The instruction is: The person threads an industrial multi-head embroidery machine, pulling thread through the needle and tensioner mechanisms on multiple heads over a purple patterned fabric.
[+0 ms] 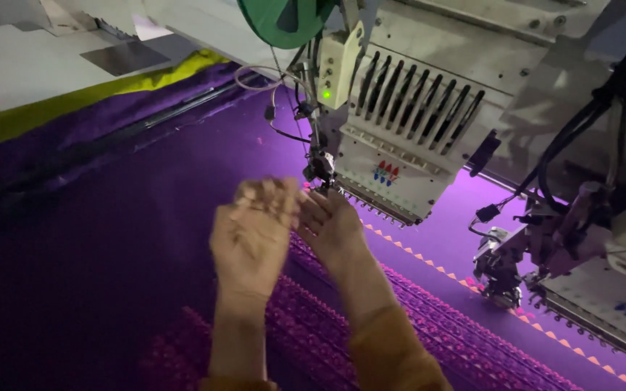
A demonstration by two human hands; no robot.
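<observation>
My left hand (pixel 253 232) and my right hand (pixel 331 224) are raised together just below the needle row of a white embroidery machine head (pixel 400 137). Both hands have their fingers pinched close, as if on a fine thread, but the thread itself is too thin and blurred to see. My right fingertips touch the lower left corner of the head, near the dark sequin device (pixel 320 166). Beneath the hands lies stretched purple fabric (pixel 110 239) with rows of pink stitched pattern (pixel 429 318).
A second embroidery head (pixel 603 289) with a green light stands at the right. A green spool (pixel 288 20) hangs above the first head. A yellow-green fabric edge (pixel 74 98) and a white table surface (pixel 23 65) lie at the far left.
</observation>
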